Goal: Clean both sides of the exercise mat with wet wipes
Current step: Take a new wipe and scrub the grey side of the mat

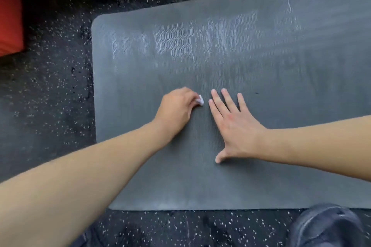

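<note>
A grey exercise mat (281, 78) lies flat on the floor, its left end in view and its right end running out of frame. Shiny wet streaks cover its far half. My left hand (176, 106) is curled around a small white wet wipe (200, 100) and holds it down on the mat's middle; only a corner of the wipe shows past the fingers. Just to the right, my right hand (232, 124) lies flat on the mat with fingers spread and straight.
Black rubber floor (50, 86) with white speckles surrounds the mat. A red block (10, 22) stands at the far left edge. My knee in dark blue fabric (329, 226) shows at the bottom right, just off the mat's near edge.
</note>
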Tool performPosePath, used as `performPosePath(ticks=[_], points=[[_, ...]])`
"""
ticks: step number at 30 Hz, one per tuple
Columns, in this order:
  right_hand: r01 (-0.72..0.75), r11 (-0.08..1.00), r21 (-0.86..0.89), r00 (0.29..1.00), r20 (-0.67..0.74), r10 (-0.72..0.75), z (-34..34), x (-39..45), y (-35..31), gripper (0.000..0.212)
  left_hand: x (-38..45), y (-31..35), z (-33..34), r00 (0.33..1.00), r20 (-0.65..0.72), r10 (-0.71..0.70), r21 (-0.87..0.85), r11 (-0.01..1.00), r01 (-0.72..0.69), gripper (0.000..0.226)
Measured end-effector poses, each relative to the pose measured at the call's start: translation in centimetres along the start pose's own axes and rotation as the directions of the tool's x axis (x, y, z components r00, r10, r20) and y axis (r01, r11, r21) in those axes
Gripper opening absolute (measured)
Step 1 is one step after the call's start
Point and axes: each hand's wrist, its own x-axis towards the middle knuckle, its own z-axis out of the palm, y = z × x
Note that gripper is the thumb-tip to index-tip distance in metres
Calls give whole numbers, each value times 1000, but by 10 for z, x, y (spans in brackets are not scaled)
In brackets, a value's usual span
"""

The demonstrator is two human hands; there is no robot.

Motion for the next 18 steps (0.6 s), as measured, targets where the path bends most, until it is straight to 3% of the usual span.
performPosePath(ticks=[3,5,7,9,11,14,18], points=[[-7,1000,-29,1000,19,8,17,0,-13,172,-94,25,24,989,130,69,-94,994,-57,12],[-36,998,-42,999,26,37,15,5,-17,175,-113,30,29,977,187,104,-113,990,-84,12],[-41,999,-19,999,27,41,11,2,-23,174,-102,26,26,986,143,85,-93,993,-72,8],[24,999,23,999,24,-25,19,-15,-35,172,-91,20,21,1000,26,11,-65,998,-9,6],[111,993,30,992,54,-112,40,-49,-51,171,-104,22,27,1000,5,-24,-46,999,24,8],[200,980,-7,976,87,-199,69,-87,-66,163,-162,37,47,990,120,76,-89,994,-66,11],[261,964,46,965,4,-261,85,-95,-65,146,-226,47,63,962,235,138,-152,983,-104,16]])
